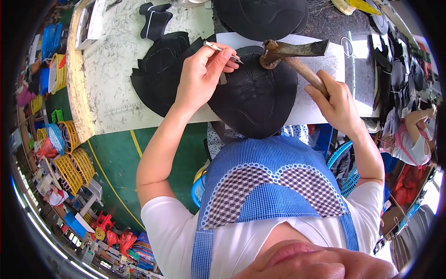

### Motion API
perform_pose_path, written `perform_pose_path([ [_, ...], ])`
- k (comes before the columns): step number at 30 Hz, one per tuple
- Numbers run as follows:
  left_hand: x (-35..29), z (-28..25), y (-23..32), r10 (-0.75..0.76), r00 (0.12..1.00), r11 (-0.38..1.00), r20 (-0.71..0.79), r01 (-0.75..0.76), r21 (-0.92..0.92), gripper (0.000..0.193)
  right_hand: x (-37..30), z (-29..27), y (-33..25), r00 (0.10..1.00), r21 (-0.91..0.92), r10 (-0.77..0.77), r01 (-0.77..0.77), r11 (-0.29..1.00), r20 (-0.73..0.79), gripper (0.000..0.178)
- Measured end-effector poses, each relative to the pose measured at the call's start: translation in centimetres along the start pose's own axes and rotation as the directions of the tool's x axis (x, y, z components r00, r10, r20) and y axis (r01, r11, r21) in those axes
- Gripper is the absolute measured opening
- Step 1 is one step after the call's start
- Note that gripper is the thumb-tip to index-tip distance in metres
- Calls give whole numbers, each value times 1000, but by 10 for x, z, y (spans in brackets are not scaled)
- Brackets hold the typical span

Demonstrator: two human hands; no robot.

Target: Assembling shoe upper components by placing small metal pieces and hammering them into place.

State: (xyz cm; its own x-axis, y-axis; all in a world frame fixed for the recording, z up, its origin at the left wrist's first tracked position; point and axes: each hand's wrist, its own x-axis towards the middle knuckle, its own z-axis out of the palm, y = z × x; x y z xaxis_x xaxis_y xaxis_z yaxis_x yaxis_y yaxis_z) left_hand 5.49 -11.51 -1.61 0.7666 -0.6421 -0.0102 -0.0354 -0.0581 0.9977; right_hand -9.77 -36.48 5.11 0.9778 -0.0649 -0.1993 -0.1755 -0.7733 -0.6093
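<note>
My left hand [200, 69] is closed round a slim silver pen-like tool [237, 60], whose tip points right, just over a black shoe-upper piece [255, 104]. Whether the tip touches the piece I cannot tell. In my right hand [335, 100] is a hammer [304, 70], gripped by its wooden handle. The worn hammer head hangs above the piece's upper right edge. That black piece lies at the near table edge, its rounded end reaching past it. More black pieces [160, 79] with notched edges lie to its left, partly behind my left hand.
Another stack of black pieces [260, 16] lies farther back on the worktable [109, 88]. Small black parts tied with a white band [155, 21] rest at the back left. Dark strips [397, 79] crowd the right side. Yellow baskets [74, 169] stand off to the left.
</note>
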Motion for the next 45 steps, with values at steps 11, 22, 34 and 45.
perform_pose_path([
  [11,-3,17,10,462,879,570,121,-399,719,11,2,-17,-27,913,275,-322,386,881,-251,17],
  [22,6,9,0,-21,998,999,-66,23,42,28,-1,-8,-18,988,298,78,-35,954,-133,30],
  [34,4,22,5,431,902,655,41,-344,673,15,-6,-15,-26,912,484,-229,379,789,-342,24],
  [45,10,1,-1,-57,996,998,-75,55,-28,28,3,-8,-16,983,399,159,-110,910,-91,29],
])
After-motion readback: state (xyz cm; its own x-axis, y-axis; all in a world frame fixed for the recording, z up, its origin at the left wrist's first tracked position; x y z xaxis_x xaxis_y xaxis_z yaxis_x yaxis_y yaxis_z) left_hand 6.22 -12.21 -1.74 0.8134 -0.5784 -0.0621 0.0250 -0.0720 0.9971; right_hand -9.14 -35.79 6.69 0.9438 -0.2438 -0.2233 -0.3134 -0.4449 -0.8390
